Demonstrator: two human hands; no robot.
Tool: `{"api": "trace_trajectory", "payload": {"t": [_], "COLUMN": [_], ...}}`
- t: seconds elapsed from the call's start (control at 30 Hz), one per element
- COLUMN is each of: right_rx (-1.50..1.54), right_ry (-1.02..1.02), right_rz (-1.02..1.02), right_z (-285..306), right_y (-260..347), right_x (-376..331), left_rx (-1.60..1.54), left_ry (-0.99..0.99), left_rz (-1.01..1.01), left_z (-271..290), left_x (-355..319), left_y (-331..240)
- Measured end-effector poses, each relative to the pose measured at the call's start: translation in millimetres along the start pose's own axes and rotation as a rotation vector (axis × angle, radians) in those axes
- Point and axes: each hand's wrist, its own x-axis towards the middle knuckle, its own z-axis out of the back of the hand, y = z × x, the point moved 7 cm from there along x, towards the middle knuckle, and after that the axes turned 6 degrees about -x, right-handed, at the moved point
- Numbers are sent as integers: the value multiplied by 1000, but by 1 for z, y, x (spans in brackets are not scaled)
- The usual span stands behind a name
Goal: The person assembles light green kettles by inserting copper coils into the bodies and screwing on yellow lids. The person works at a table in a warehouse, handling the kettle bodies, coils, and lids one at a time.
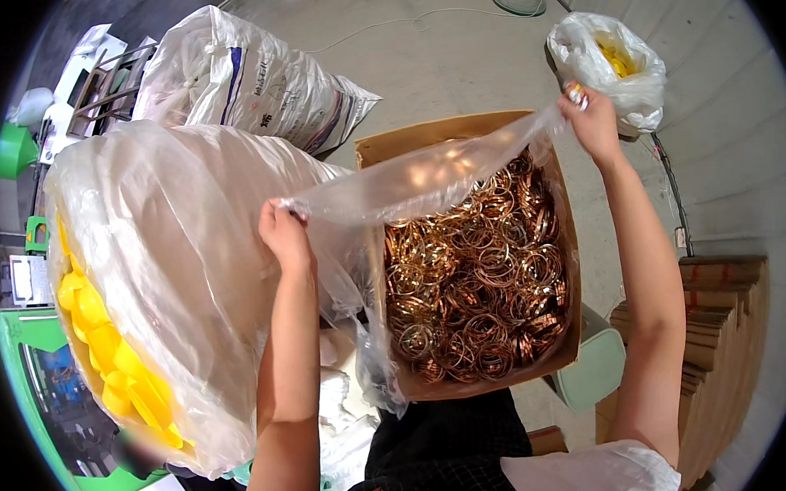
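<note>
A cardboard box full of copper- and gold-coloured metal rings stands in front of me, lined with a clear plastic bag. My left hand pinches one end of the bag's edge, left of the box. The other end is gripped by my right hand, above the box's far right corner. Between them the film is stretched across the far part of the box and partly veils the rings there. A small shiny spot shows at my right fingertips; what it is I cannot make out.
Left of the box bulges a big clear bag with yellow plastic pieces. Behind it leans a white woven sack. A white bag with yellow pieces stands far right. Flattened cardboard is stacked at the right, near a pale green stool-like object.
</note>
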Motion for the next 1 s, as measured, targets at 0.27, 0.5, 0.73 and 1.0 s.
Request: {"api": "trace_trajectory", "payload": {"t": [0.27, 0.5, 0.73, 1.0], "right_rx": [385, 178, 400, 701], "right_ry": [-338, 21, 137, 230], "right_rz": [-445, -28, -145, -758], "right_z": [-6, -62, -192, -195], "right_y": [-51, 79, 49, 7], "right_x": [22, -74, -143, -220], "left_rx": [2, -53, -124, -165], "left_ry": [-93, 225, 622, 198], "left_rz": [49, 33, 382, 1171], "left_z": [-60, -63, -96, -80], "left_x": [69, -19, -172, -137], "left_y": [-14, -6, 54, 118]}}
